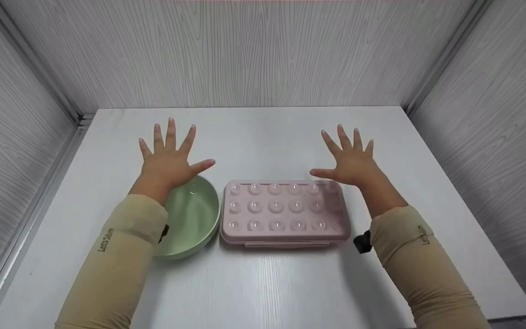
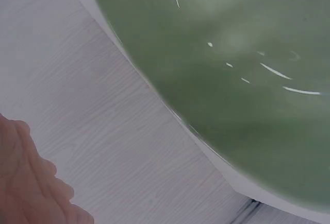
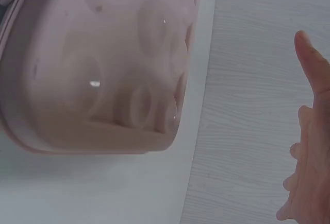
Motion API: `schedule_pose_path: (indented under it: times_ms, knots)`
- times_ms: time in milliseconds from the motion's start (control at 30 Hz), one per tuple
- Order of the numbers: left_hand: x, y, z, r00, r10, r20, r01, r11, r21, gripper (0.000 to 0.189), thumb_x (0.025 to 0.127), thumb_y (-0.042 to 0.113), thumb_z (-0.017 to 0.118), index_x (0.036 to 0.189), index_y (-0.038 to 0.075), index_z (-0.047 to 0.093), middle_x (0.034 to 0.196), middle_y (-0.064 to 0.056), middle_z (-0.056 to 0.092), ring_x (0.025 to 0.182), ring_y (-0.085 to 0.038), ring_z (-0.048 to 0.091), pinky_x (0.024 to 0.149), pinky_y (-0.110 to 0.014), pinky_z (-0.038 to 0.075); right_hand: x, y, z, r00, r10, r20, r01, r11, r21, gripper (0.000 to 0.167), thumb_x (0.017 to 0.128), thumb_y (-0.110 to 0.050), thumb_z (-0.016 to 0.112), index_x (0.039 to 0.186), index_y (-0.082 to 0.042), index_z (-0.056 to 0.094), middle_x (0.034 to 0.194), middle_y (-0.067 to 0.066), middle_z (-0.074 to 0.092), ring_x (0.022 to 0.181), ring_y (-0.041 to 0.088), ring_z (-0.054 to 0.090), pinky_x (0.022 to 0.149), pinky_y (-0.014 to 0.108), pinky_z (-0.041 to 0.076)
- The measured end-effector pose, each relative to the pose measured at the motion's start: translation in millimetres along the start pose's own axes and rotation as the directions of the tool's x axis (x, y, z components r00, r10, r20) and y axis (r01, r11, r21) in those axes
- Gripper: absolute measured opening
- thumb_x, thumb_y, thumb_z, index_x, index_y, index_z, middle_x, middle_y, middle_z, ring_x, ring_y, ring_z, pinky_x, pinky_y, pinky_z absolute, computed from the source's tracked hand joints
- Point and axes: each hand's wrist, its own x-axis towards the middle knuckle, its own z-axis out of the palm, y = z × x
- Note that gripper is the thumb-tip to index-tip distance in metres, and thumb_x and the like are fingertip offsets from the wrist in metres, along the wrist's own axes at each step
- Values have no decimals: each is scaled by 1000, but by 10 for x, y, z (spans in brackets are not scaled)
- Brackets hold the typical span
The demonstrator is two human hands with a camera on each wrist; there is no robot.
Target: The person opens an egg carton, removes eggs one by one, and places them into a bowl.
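A green bowl [image 1: 197, 214] is placed left of a pink case [image 1: 286, 216] on the table [image 1: 263, 288], the case seemingly closed. The left hand [image 1: 167, 160] and right hand [image 1: 351, 160] are spread by their far edges, nothing gripped; all handling is judged yet to be done.

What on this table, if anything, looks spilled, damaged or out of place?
Nothing stands out. The green bowl and the pink lidded case sit upright, side by side on the table, with no spill or crack visible. The left sleeve hides part of the bowl.
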Motion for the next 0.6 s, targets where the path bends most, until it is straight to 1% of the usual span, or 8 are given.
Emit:
schedule_pose_path:
  times_ms: [133, 267, 333, 467, 533, 600]
  knots:
    - [-15, 105, 56, 999, 35, 15, -35, 999, 27, 94, 75, 82, 22, 146, 28, -6, 148, -16, -23, 132, -43, -21, 95, -69, -12, -20, -141, 38, 999, -43, 22, 44, 999, -13, 104, 64, -89, 31, 145, -36, -5, 153, 9, -10, 135, 43, -10, 98, 69, -2]
    - [-9, 208, 136, 997, 75, 27, -77, 996, 49, 93, 75, 82, 23, 146, 29, -5, 149, -15, -21, 133, -41, -18, 97, -69, -8, -60, -239, 77, 994, -95, 50, 96, 995, -6, 100, 68, -83, 39, 145, -36, -5, 153, 8, -9, 136, 41, -8, 100, 68, 1]
    - [-10, 259, 179, 994, 98, 38, -100, 994, 51, 94, 75, 82, 24, 147, 29, -4, 149, -13, -22, 134, -40, -19, 99, -68, -7, -88, -278, 102, 989, -128, 78, 128, 992, 10, 101, 68, -83, 42, 145, -37, -4, 153, 7, -9, 136, 40, -8, 100, 67, 1]
    - [-51, 394, 269, 984, 164, 63, -168, 984, 57, 95, 76, 80, 31, 148, 24, 4, 149, -13, -21, 134, -38, -19, 103, -63, -4, -150, -361, 165, 964, -207, 168, 205, 978, 31, 105, 64, -83, 46, 146, -36, -1, 153, 6, -6, 137, 39, -4, 102, 65, 4]
    - [-83, 472, 323, 975, 206, 82, -211, 976, 56, 96, 76, 79, 35, 148, 20, 10, 150, -13, -19, 135, -37, -18, 106, -59, -2, -174, -412, 216, 944, -242, 222, 241, 970, 33, 108, 63, -82, 51, 146, -35, 1, 153, 6, -4, 137, 39, -1, 104, 63, 7]
    - [-114, 546, 378, 962, 252, 107, -259, 964, 52, 95, 76, 77, 39, 147, 17, 16, 150, -13, -17, 136, -36, -16, 108, -56, 1, -195, -468, 278, 924, -268, 273, 270, 962, 30, 110, 62, -78, 56, 146, -35, 1, 153, 6, -2, 137, 39, 3, 105, 60, 10]
